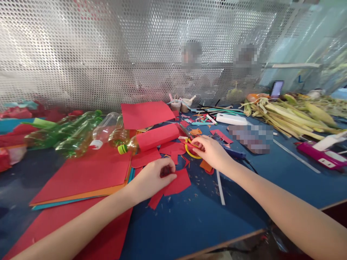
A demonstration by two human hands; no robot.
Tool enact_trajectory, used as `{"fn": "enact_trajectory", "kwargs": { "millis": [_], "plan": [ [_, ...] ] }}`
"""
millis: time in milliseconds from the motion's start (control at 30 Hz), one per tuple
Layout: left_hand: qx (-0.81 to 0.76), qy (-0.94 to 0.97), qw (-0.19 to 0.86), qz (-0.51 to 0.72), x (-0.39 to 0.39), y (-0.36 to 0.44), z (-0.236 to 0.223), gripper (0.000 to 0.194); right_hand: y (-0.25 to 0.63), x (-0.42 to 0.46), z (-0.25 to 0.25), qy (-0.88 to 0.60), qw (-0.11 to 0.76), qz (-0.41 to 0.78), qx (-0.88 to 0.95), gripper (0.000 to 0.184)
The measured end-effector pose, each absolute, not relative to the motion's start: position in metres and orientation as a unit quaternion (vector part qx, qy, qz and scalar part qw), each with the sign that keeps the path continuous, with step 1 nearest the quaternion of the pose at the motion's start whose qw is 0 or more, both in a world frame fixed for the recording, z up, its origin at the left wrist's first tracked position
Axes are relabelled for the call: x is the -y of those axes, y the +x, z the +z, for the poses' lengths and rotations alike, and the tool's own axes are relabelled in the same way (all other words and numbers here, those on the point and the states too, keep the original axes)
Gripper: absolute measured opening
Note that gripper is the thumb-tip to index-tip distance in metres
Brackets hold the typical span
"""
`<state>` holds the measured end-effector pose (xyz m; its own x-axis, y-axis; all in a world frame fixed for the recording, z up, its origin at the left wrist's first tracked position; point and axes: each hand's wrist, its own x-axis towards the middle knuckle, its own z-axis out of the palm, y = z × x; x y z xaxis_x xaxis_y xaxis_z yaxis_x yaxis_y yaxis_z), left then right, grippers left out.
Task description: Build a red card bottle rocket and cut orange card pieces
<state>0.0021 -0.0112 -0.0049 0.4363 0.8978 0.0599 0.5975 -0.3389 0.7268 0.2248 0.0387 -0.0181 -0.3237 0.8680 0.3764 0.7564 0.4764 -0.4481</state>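
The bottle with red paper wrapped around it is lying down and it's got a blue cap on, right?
Not quite: the cap is yellow-green, not blue, as the head view shows. The bottle is lying down with red paper wrapped around it.

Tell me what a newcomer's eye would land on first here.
Probably the bottle wrapped in red paper, lying just beyond the left hand with its lime-green cap pointing left. Next, the shiny perforated sheet rising across the back, then the green bottles at the left and the pale husks heaped at the right.
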Motion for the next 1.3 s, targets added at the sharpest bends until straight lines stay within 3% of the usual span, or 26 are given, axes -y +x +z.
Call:
{"fn": "enact_trajectory", "kwargs": {
  "millis": [100, 200, 333, 500, 767, 933, 1100, 1300],
  "plan": [
    [-0.483, 0.692, 0.419, 0.335, 0.007, 0.003, -0.008, 0.011, 0.225, -0.038, -0.017, -0.506, 0.294, 0.079, 0.807, 0.011],
    [-0.481, 0.568, 0.537, 0.398, 0.009, 0.006, -0.01, 0.02, 0.218, -0.025, -0.009, -0.474, 0.349, 0.09, 0.804, 0.016],
    [-0.419, 0.455, 0.642, 0.454, 0.014, 0.011, -0.01, 0.025, 0.208, -0.003, -0.002, -0.366, 0.372, 0.274, 0.808, 0.023],
    [-0.402, 0.423, 0.657, 0.477, 0.017, 0.013, -0.009, 0.022, 0.203, 0.005, -0.008, -0.288, 0.304, 0.211, 0.883, 0.027],
    [-0.355, 0.393, 0.701, 0.478, 0.017, 0.015, -0.007, 0.025, 0.205, 0.0, -0.006, -0.304, 0.363, 0.252, 0.844, 0.002],
    [-0.348, 0.404, 0.699, 0.477, 0.015, 0.012, -0.009, 0.021, 0.207, -0.003, -0.004, -0.318, 0.378, 0.286, 0.821, 0.0],
    [-0.336, 0.406, 0.701, 0.48, 0.016, 0.012, -0.009, 0.01, 0.207, -0.007, -0.006, -0.346, 0.375, 0.313, 0.801, 0.01],
    [-0.344, 0.465, 0.675, 0.458, 0.02, 0.015, -0.005, 0.035, 0.207, -0.008, -0.008, -0.35, 0.39, 0.345, 0.779, 0.01]
  ]
}}
